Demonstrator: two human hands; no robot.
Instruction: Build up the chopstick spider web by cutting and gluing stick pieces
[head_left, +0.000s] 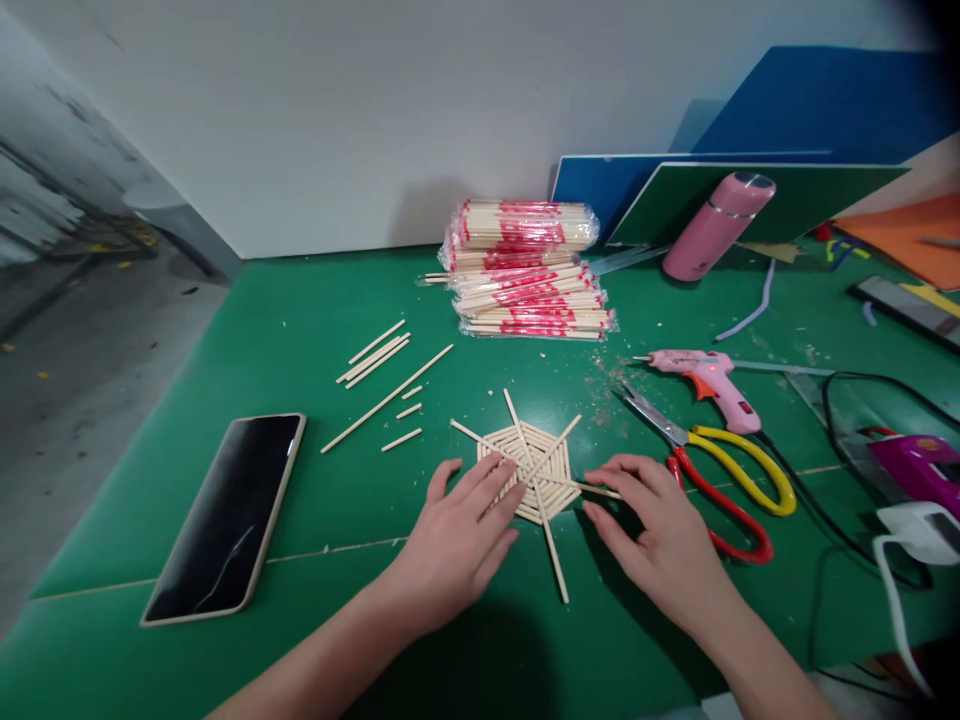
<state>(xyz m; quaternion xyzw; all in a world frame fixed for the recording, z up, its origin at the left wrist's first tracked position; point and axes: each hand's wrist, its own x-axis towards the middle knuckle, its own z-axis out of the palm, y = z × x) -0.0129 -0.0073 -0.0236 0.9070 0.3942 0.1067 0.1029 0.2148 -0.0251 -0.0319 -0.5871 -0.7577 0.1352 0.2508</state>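
A spiderweb-shaped piece of wooden sticks [555, 452] lies flat on the green table, with nested polygon rings and long crossed sticks reaching past its edge. My left hand [469, 530] rests its spread fingertips on the left side and centre of the web, covering part of it. At the right side, the thumb and fingers of my right hand [649, 510] curve around the outer end of one wooden stick [604, 491]. Loose cut sticks [379, 360], one longer stick [386, 398] and several short pieces [401, 439] lie to the upper left.
Plastic-wrapped bundles of sticks [529, 270] lie by the wall. Scissors [686, 437] and a pink glue gun [709, 380] with a cable sit right of the web. A phone [225, 520] lies left; a pink bottle [720, 228] leans against boards [795, 190] at the back.
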